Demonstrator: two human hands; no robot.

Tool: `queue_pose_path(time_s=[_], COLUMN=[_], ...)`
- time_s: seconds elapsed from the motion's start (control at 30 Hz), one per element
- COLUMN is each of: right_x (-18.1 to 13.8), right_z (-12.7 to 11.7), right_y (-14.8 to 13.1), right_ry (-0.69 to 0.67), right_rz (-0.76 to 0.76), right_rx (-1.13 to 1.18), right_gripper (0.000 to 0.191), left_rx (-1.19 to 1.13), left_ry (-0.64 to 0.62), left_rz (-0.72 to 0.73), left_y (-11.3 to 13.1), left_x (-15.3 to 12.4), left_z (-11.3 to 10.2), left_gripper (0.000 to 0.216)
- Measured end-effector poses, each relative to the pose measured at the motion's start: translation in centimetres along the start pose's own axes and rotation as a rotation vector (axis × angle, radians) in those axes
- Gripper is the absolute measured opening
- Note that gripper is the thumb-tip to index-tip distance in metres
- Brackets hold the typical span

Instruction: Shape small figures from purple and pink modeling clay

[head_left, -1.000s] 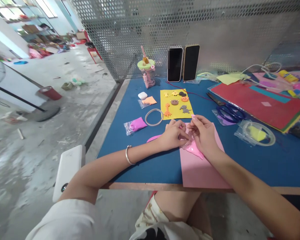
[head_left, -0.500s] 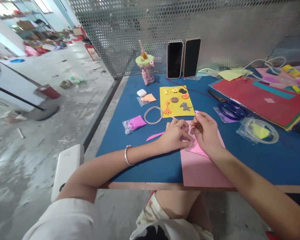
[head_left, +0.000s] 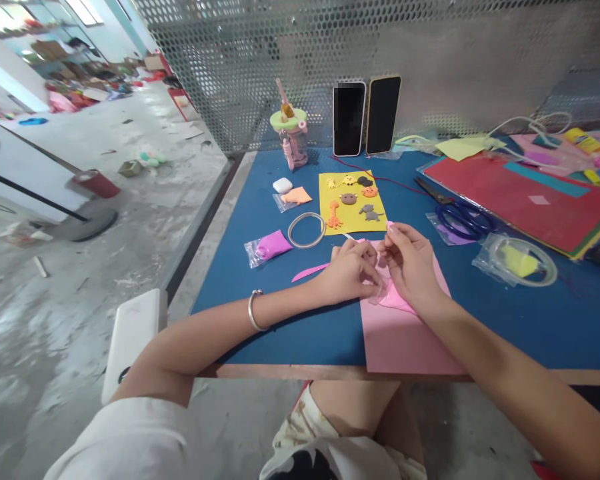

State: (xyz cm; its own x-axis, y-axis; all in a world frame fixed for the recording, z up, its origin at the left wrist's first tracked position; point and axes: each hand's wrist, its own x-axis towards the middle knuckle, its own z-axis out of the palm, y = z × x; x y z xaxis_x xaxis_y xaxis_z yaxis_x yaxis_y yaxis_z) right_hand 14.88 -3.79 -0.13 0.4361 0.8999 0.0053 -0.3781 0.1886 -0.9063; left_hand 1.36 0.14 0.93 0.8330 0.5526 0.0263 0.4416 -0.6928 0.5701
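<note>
My left hand [head_left: 349, 272] and my right hand [head_left: 411, 265] meet over a pink paper sheet [head_left: 403, 337] on the blue table [head_left: 300, 320]. Both have their fingers pinched on a small clear bag of pink clay [head_left: 391, 297] that lies between them on the sheet. A pink plastic modelling tool [head_left: 308, 271] lies just left of my left hand. Beyond my hands lies a yellow card [head_left: 351, 203] with several small clay animals on it.
A clear ring [head_left: 307, 230], a bag of magenta clay [head_left: 270, 245] and a bag of orange clay [head_left: 295, 197] lie at the left. Blue scissors [head_left: 455, 213], a bagged yellow clay [head_left: 517, 263] and coloured sheets [head_left: 530, 200] are at the right. Two phones [head_left: 366, 117] lean on the mesh wall.
The view has shifted slightly. My hands have stayed together over the pink sheet, with fingers working at the bag of pink clay.
</note>
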Motion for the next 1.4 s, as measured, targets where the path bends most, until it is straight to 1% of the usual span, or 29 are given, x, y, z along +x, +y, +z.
queue_pose_path(time_s=[0.3, 0.53, 0.67, 0.73, 0.83, 0.9, 1.0, 1.07, 1.13, 1.17, 1.2, 1.23, 1.33, 1.37, 1.4], right_x=[-0.1, -0.2, -0.2, -0.2, -0.2, -0.3, -0.3, -0.4, -0.4, -0.5, -0.5, -0.5, -0.7, -0.8, -0.9], right_z=[0.2, 0.2, 0.2, 0.1, 0.0, -0.1, -0.3, -0.3, -0.3, -0.3, -0.3, -0.3, -0.1, 0.0, 0.0], right_y=[-0.1, -0.1, -0.2, -0.2, -0.1, 0.0, 0.2, 0.3, 0.4, 0.5, 0.5, 0.5, 0.3, 0.2, 0.1], right_ry=[-0.010, -0.012, -0.014, -0.014, -0.049, -0.069, -0.066, -0.067, -0.072, -0.072, -0.069, -0.062, -0.030, -0.022, -0.017], right_rz=[0.011, 0.005, 0.002, 0.026, 0.083, 0.099, 0.078, 0.057, 0.040, 0.033, 0.022, 0.004, -0.092, -0.132, -0.168], right_rx=[0.046, 0.020, 0.010, -0.008, -0.023, -0.029, -0.053, -0.081, -0.110, -0.123, -0.134, -0.144, -0.185, -0.206, -0.224], right_gripper=[0.017, 0.018, 0.017, 0.017, 0.018, 0.018, 0.018, 0.019, 0.020, 0.020, 0.021, 0.022, 0.021, 0.020, 0.019], left_rx=[-0.020, -0.029, -0.071, -0.114, -0.193, -0.207, -0.152, -0.138, -0.184, -0.219, -0.251, -0.280, -0.389, -0.444, -0.508], left_ry=[0.051, 0.048, 0.064, 0.041, -0.021, -0.031, -0.019, -0.067, -0.141, -0.136, -0.079, 0.020, 0.375, 0.451, 0.499], left_rz=[0.016, 0.040, 0.075, 0.117, 0.225, 0.265, 0.271, 0.282, 0.271, 0.243, 0.202, 0.155, 0.023, -0.006, -0.024], left_y=[-0.2, 0.1, -0.3, -0.8, -1.6, -1.8, -1.6, -1.4, -1.4, -1.5, -1.5, -1.6, -1.6, -1.5, -1.3], left_x=[-0.1, -0.3, -0.1, 0.1, 0.5, 0.6, 0.4, 0.3, 0.2, 0.2, 0.2, 0.2, 0.3, 0.3, 0.4], left_z=[0.6, 0.8, 0.8, 0.4, -0.4, -0.9, -1.4, -2.2, -3.2, -3.7, -4.2, -4.6, -4.7, -4.4, -4.0], left_gripper=[0.012, 0.013, 0.013, 0.011, 0.008, 0.008, 0.009, 0.009, 0.010, 0.011, 0.010, 0.009, 0.012, 0.014, 0.017])
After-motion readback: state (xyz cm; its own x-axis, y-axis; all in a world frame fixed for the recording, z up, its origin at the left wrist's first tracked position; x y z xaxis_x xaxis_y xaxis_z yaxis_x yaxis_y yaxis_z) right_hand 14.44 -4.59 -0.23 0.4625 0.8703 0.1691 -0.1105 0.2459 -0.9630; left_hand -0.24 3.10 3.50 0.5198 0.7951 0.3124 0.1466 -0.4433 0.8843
